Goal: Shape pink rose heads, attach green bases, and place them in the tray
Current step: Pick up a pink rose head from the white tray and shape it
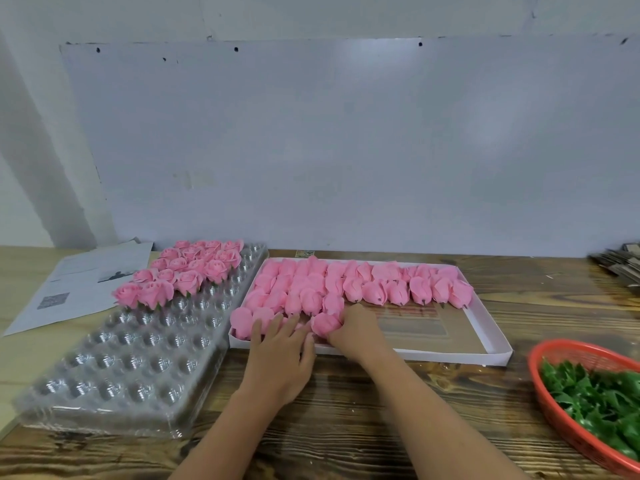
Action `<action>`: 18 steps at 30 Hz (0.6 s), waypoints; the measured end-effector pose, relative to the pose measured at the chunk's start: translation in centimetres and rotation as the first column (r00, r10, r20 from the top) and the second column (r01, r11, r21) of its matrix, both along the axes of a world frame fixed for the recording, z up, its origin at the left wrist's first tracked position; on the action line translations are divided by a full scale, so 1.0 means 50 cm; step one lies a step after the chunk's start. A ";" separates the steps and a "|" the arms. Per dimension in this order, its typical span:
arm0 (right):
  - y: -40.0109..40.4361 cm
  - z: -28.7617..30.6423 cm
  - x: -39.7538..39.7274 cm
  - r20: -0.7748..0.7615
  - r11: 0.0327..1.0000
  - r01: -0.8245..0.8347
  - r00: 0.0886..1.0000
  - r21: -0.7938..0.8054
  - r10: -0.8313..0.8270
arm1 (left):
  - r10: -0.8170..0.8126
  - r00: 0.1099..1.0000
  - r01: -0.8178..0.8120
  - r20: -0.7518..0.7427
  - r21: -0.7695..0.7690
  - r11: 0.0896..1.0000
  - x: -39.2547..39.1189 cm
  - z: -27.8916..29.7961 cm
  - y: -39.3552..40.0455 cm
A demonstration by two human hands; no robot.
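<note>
- Both hands reach over the near rim of the white box [450, 357]: the left hand [280, 355] lies with straight fingers resting on the unshaped buds, released and gripping nothing, while the right hand [356, 332] curls its fingers round one pink bud [323, 323], probably to lift it out for shaping.
- To the right, a red basket [540, 386] of green bases [595, 396] sits within easy reach of the right hand, likely so a base can be taken once a head is shaped.
- To the left, the clear tray [138, 355] has most near wells bare; finished roses [187, 271] fill only its far corner, so filling seems to run from far to near and much of the task remains.
- Unshaped buds [346, 285] lie in rows across the far part of the box, stem ends toward the person.
- A printed sheet [83, 282] lies on the table [346, 410] beyond the tray; it carries a square code and a small picture, but the writing is too small to read.
- No brand or label is legible anywhere.
</note>
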State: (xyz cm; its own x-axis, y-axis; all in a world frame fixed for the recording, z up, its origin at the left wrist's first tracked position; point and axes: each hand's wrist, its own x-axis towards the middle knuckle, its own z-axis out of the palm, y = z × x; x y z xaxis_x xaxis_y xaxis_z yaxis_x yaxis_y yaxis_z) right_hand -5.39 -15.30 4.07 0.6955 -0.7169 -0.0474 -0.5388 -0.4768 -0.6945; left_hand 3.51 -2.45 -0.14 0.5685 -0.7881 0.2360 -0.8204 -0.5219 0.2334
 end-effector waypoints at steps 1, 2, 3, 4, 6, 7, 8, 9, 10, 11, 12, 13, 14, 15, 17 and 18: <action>-0.002 0.005 -0.005 0.005 1.000 -0.012 1.000 -0.001 0.012 | -0.002 1.000 0.002 -0.011 -0.010 1.000 -0.001 0.000 0.001; -0.005 0.010 -0.011 0.016 1.000 -0.020 1.000 0.011 0.020 | -0.006 1.000 0.006 -0.025 -0.018 1.000 -0.003 0.000 0.001; -0.006 0.016 -0.016 0.036 0.999 -0.028 0.999 0.026 0.027 | -0.011 0.999 0.010 -0.039 -0.026 1.000 -0.004 0.001 0.002; -0.008 0.020 -0.023 0.056 0.998 -0.035 0.998 0.047 0.032 | -0.016 0.999 0.014 -0.049 -0.042 0.999 -0.006 0.003 0.003; -0.009 0.028 -0.037 0.080 0.996 -0.049 0.996 0.076 0.043 | -0.026 0.998 0.020 -0.062 -0.095 0.995 -0.012 0.002 0.004; -0.010 0.031 -0.044 0.096 0.994 -0.056 0.994 0.093 0.047 | -0.035 0.998 0.028 -0.059 -0.123 0.992 -0.015 0.001 0.004; -0.011 0.032 -0.050 0.113 0.992 -0.058 0.993 0.114 0.045 | -0.043 0.998 0.034 -0.055 -0.147 0.989 -0.019 0.000 0.005; -0.012 0.033 -0.059 0.131 0.989 -0.060 0.990 0.134 0.042 | -0.050 0.997 0.040 -0.053 -0.171 0.984 -0.024 0.001 0.006; -0.011 0.035 -0.066 0.156 0.986 -0.065 0.987 0.156 0.041 | -0.058 0.997 0.047 -0.050 -0.208 0.977 -0.029 0.003 0.006; -0.010 0.037 -0.075 0.195 0.981 -0.075 0.980 0.179 0.039 | -0.064 0.997 0.051 -0.039 -0.262 0.964 -0.036 0.006 0.005; -0.009 0.037 -0.083 0.243 0.976 -0.084 0.969 0.203 0.033 | -0.065 0.998 0.052 -0.027 -0.338 0.940 -0.045 0.011 0.003; -0.006 0.038 -0.093 0.296 0.971 -0.092 0.955 0.219 0.024 | -0.053 0.998 0.029 -0.045 -0.422 0.906 -0.055 0.018 0.001; -0.003 0.037 -0.103 0.352 0.968 -0.105 0.936 0.229 0.019 | -0.041 0.990 -0.031 -0.134 -0.494 0.869 -0.067 0.029 -0.001; 0.001 0.037 -0.113 0.409 0.962 -0.131 0.912 0.241 0.022 | -0.058 0.955 -0.109 -0.289 -0.530 0.841 -0.081 0.041 -0.004; 0.012 0.037 -0.134 0.510 0.942 -0.191 0.860 0.276 0.025 | -0.154 0.790 -0.254 -0.594 -0.545 0.799 -0.108 0.063 -0.014; 0.017 0.036 -0.144 0.550 0.929 -0.216 0.835 0.299 0.017 | -0.211 0.689 -0.298 -0.694 -0.536 0.790 -0.118 0.071 -0.018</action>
